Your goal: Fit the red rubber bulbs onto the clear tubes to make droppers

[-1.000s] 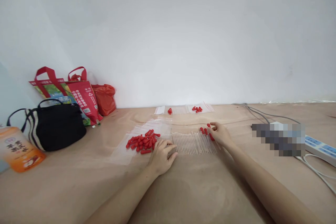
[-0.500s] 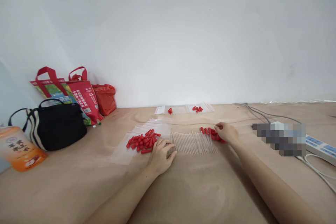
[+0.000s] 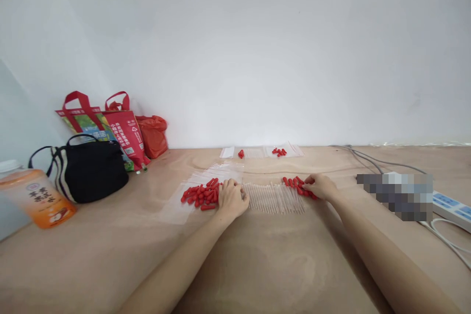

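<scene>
A row of thin clear tubes point(image 3: 274, 198) lies side by side on the table in front of me. My left hand point(image 3: 231, 199) rests over the row's left end, its fingers bent and apart; their tips are partly hidden. Beside it, a pile of red rubber bulbs point(image 3: 200, 195) lies on clear plastic bags point(image 3: 174, 211). At the row's right end, several more red rubber bulbs point(image 3: 292, 182) lie by the tubes' far ends. My right hand point(image 3: 321, 187) is among these, thumb and fingers closed on a red rubber bulb point(image 3: 307, 192).
Near the wall lie flat bags point(image 3: 294, 150) with more tubes and bulbs. On the left stand a black bag point(image 3: 91, 169), red printed bags point(image 3: 127, 140) and an orange-labelled bottle point(image 3: 40, 201). A power strip point(image 3: 451, 204) with cables is at the right.
My right hand has lowered from just above the right-hand red bulbs onto them. My left hand's fingers have bent more and drawn up over the row's end. The view has shifted slightly.
</scene>
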Tool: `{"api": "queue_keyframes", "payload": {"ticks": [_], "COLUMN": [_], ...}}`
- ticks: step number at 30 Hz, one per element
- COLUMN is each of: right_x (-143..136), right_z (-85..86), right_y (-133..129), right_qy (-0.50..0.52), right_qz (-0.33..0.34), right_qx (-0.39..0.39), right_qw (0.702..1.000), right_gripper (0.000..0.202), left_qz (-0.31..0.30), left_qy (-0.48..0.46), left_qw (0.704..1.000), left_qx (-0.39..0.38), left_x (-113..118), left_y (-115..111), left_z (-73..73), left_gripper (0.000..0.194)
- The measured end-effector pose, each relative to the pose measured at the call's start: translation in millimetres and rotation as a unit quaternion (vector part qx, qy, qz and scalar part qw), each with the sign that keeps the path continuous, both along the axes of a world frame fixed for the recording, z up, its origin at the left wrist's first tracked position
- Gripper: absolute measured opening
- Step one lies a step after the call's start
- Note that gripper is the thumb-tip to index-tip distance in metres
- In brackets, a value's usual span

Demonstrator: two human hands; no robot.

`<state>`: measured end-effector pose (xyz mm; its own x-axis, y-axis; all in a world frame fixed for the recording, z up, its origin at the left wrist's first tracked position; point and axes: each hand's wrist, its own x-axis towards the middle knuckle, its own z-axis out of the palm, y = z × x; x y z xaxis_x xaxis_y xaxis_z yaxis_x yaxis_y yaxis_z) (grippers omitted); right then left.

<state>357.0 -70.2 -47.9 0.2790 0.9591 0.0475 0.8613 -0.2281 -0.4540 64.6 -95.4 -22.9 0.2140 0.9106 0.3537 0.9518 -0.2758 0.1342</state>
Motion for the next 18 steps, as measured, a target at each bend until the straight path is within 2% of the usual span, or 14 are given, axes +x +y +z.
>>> {"api": "queue_keyframes", "payload": {"ticks": [4,11,18], "right_x": [0,-1,-1], "right_z": [-3.5,-4.3,0.1], "right_y": [2,5,2], "right_qy": [0.007,0.000,-0.018], "right_qz": [0.024,0.093,0.108], "right_qx": [0.011,0.029,0.051], "right_qw": [1.000,0.995,0.993], "right_gripper": [0.021,0.011,0.009], "left_qz": [0.046,0.089,0.078], "left_qy": [0.033,0.032,0.013], "left_qw": [0.997,0.988,0.988], "left_qx": [-0.058,-0.123,-0.130], "left_x": [13,22,19], "left_y": [8,28,31], "left_z": [5.6,9.2,10.6], "left_gripper": [0.026,0.035,0.027]}}
